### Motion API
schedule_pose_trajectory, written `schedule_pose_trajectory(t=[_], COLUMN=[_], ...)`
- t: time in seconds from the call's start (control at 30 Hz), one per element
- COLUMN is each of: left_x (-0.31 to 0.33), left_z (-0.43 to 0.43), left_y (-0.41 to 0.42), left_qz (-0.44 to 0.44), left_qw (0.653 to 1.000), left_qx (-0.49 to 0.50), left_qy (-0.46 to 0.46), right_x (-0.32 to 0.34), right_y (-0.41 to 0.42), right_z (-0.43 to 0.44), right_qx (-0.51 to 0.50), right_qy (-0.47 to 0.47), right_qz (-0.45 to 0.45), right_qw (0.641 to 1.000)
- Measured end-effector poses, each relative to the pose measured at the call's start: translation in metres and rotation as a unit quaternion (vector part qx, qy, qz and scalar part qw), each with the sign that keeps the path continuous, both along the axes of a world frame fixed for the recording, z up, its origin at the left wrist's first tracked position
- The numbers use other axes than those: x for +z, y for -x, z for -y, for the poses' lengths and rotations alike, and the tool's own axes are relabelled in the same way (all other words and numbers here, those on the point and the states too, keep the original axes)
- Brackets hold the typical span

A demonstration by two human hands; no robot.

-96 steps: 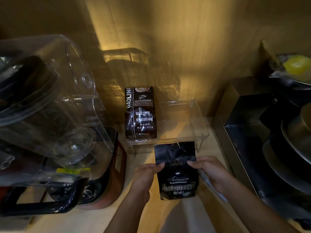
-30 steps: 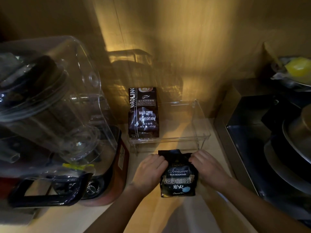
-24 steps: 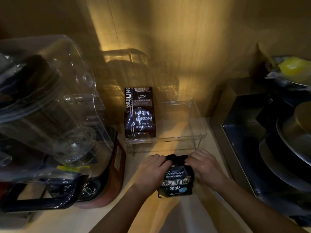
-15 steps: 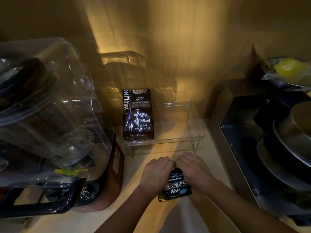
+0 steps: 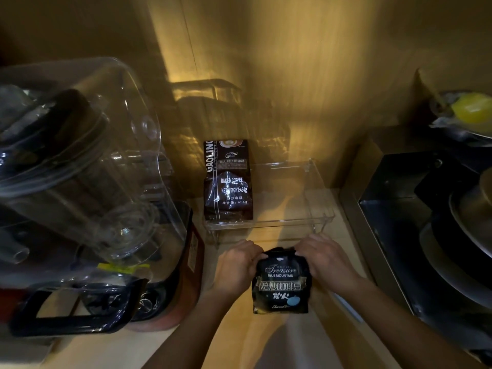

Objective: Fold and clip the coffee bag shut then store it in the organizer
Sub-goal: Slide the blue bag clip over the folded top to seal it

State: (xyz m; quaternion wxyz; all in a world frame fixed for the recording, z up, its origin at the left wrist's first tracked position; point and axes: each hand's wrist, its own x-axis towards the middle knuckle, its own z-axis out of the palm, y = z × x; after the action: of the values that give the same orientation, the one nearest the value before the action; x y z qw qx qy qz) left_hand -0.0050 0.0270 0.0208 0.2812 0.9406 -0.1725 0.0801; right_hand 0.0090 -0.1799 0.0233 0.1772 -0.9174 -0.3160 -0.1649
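Observation:
A small black coffee bag (image 5: 281,284) labelled "Treasure Blue Mountain" stands on the wooden counter in front of me. Its top is rolled down into a low fold. My left hand (image 5: 235,265) grips the fold's left end and my right hand (image 5: 326,259) grips its right end. Just behind them sits a clear plastic organizer (image 5: 319,209) raised on legs. A taller dark coffee bag (image 5: 228,182) stands in the organizer's left part; its right part holds nothing. No clip is visible.
A large blender with a clear jug (image 5: 80,166) and black handle fills the left side. A dark metal sink or cooktop (image 5: 399,209) with stacked pans (image 5: 468,235) lies on the right. A yellow item (image 5: 468,113) rests at the far right. A wooden wall stands behind.
The bag's tall open top has been rolled down, so the bag is much shorter. My hands closed in over the fold half a second ago and have now spread to its two ends.

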Motion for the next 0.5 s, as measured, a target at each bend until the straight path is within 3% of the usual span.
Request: schedule_pose_trajectory(t=[0.17, 0.3, 0.5], left_x=[0.001, 0.001, 0.001], left_z=[0.004, 0.005, -0.007], left_y=[0.001, 0.002, 0.005], left_qz=[0.022, 0.016, 0.017], left_qw=[0.999, 0.998, 0.999], left_qx=[-0.001, 0.011, -0.016], left_qy=[0.024, 0.055, 0.049], right_x=[0.002, -0.005, -0.012], right_y=[-0.001, 0.0, -0.002], right_z=[-0.027, -0.052, -0.017], right_qx=[-0.004, 0.011, 0.019], right_qy=[0.08, 0.065, 0.039], right_qz=[0.001, 0.038, 0.037], right_qw=[0.997, 0.997, 0.998])
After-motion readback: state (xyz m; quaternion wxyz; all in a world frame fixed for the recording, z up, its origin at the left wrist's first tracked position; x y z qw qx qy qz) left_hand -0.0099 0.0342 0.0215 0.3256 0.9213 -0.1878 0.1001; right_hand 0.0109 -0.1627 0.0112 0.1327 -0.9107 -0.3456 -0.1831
